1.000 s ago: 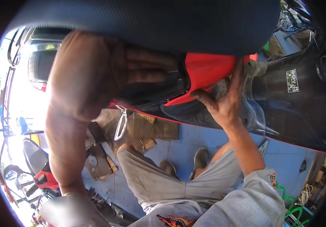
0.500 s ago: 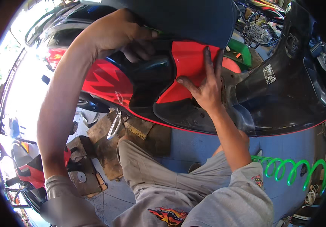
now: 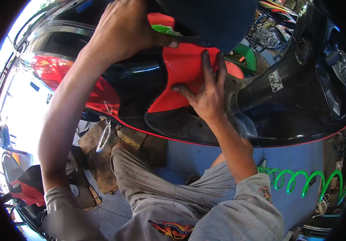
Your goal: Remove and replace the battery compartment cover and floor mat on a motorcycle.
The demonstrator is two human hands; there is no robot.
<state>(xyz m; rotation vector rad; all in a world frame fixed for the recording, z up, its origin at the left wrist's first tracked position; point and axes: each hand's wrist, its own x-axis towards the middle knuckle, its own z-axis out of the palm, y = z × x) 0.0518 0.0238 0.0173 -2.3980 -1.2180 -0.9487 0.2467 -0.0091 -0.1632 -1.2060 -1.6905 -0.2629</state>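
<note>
A red panel [image 3: 177, 72] sits on the side of a black and red scooter [image 3: 138, 86], against a glossy black side cover. My right hand [image 3: 209, 94] lies on the panel with its fingers spread, thumb towards the left. It is open and presses flat on the red surface. My left hand [image 3: 126, 30] is at the upper edge of the scooter's body, its thumb stretched along the top of the panel. Its other fingers are hidden, so its grip does not show. Something bright green [image 3: 163, 29] shows just above that thumb.
A dark curved shape [image 3: 209, 20] covers the top middle. The black front section [image 3: 289, 100] of the scooter rises at right. A coiled green hose [image 3: 297, 182] hangs at lower right. Cardboard pieces [image 3: 96, 160] lie on the floor, and another red vehicle [image 3: 28, 188] stands at left.
The view has shifted, so the scooter appears further left. My left hand's curled fingers have gone out of sight, and more of the opening above the panel shows. My right hand stays on the panel.
</note>
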